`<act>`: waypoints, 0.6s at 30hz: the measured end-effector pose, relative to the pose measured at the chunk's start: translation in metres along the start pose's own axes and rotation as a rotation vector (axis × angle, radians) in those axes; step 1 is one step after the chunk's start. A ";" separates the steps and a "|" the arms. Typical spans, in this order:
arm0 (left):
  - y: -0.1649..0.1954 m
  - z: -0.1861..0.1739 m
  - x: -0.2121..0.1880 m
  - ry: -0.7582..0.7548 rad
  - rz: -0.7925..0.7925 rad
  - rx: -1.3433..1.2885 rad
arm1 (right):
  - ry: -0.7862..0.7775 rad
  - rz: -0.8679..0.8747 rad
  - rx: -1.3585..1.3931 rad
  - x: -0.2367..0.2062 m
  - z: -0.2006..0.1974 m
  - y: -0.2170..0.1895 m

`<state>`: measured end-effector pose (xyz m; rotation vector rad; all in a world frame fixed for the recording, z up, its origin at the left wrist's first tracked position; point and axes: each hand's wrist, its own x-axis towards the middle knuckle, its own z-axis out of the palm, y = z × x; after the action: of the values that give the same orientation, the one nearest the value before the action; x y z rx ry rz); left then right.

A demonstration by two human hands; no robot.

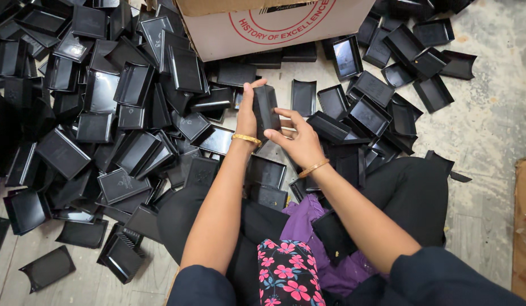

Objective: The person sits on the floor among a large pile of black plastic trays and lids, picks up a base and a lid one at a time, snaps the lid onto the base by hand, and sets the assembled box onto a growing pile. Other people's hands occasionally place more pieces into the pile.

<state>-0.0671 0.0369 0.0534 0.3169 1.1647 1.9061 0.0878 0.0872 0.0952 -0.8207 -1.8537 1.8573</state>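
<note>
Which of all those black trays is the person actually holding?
Start at the cardboard box at the top. Just below its front, the left hand and right hand meet around one black tray. It alone stands upright off the floor; the others lie scattered.
</note>
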 end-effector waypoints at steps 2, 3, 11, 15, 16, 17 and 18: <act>0.003 0.003 -0.003 0.006 0.055 0.035 | 0.012 0.002 0.021 -0.002 -0.001 -0.001; 0.004 0.003 -0.004 0.007 0.083 0.053 | 0.019 0.002 0.032 -0.002 -0.002 -0.002; -0.013 -0.002 0.004 0.047 0.144 0.020 | 0.003 0.078 0.065 -0.001 -0.001 -0.005; -0.007 -0.012 0.015 -0.063 0.449 0.356 | -0.094 0.396 0.410 -0.002 -0.021 -0.021; -0.002 -0.015 0.015 0.020 0.481 0.510 | -0.133 0.442 0.496 -0.003 -0.025 -0.024; 0.004 -0.017 0.014 0.104 0.510 0.663 | -0.171 0.487 0.582 -0.005 -0.027 -0.025; 0.010 -0.017 0.013 0.190 0.537 0.817 | -0.210 0.532 0.669 -0.006 -0.027 -0.025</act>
<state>-0.0901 0.0346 0.0494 0.9830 2.1297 1.8162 0.1070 0.1051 0.1221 -0.9374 -1.0096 2.7488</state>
